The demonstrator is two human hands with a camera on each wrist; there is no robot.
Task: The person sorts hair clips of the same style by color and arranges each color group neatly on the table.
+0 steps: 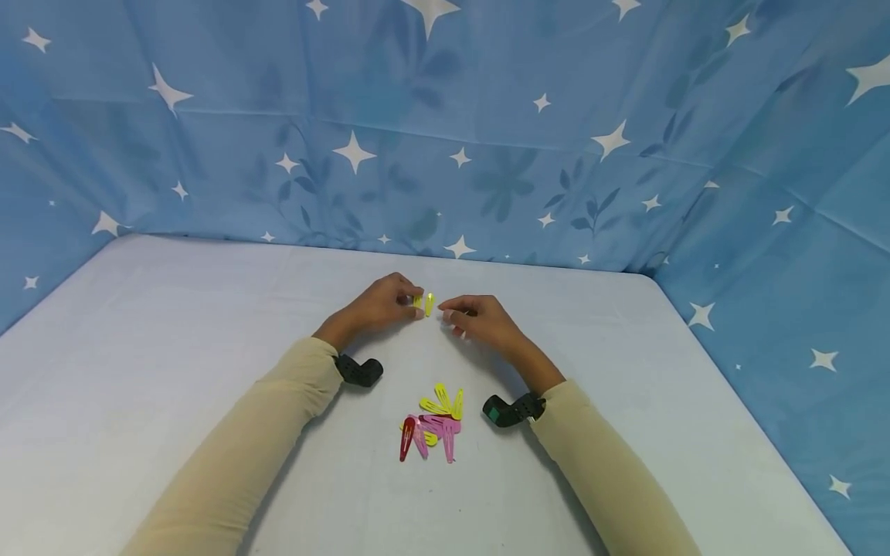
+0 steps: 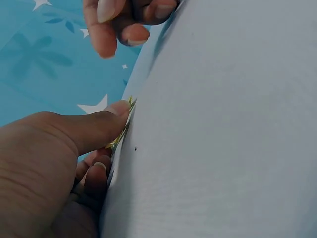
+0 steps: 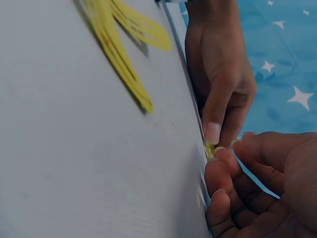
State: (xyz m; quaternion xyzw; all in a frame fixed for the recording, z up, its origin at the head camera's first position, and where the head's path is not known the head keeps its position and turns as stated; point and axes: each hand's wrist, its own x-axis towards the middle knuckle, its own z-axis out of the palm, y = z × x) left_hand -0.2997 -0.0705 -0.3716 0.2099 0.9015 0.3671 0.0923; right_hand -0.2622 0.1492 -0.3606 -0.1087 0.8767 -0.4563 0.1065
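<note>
Toward the far side of the table, my left hand pinches a yellow snap hair clip between thumb and fingers. In the left wrist view the thumb covers much of the yellow metal. Just right of it lies a second yellow hair clip, standing lengthwise away from me. My right hand is close by on the right, its fingers loosely bent with nothing between them. The right wrist view shows those fingertips right by the yellow clip.
Nearer to me, between the forearms, lies a loose pile of snap clips: several yellow clips, pink clips and a red clip, some overlapping. A white cloth covers the table. A blue star-patterned curtain hangs behind it.
</note>
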